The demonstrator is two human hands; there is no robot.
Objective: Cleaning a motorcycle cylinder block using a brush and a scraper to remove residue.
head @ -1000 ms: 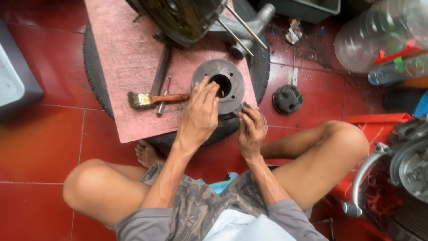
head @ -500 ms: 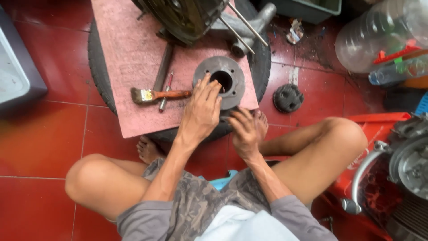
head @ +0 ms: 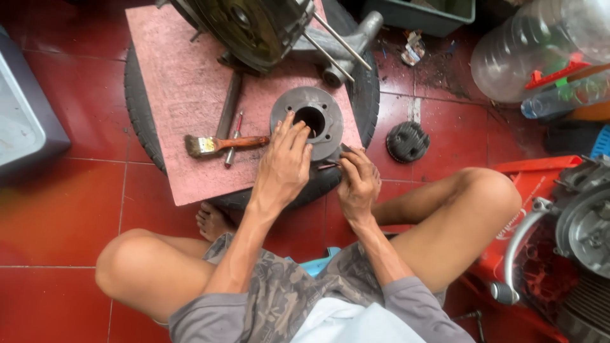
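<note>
A grey metal cylinder [head: 311, 108] with a round bore stands on a pink board [head: 184, 82] that lies over a black tyre [head: 140, 121]. My left hand [head: 284, 166] rests on the cylinder's near rim, fingers spread across its top. My right hand [head: 357, 183] is at the cylinder's lower right edge, fingers pinched on a small thin tool [head: 327, 166] pressed against its side. A paintbrush [head: 219, 144] with a wooden handle lies on the board just left of my left hand.
An engine block with long studs [head: 267, 28] sits at the board's far end. A screwdriver [head: 232, 138] lies by the brush. A finned black part [head: 407, 141] lies on the red tiled floor. Clear plastic bottle [head: 527, 51] at the right, another engine [head: 581, 222] lower right, a grey tub [head: 25, 127] left.
My right hand has risen from near my knee to the cylinder's lower right edge. My left hand stays on the cylinder's top.
</note>
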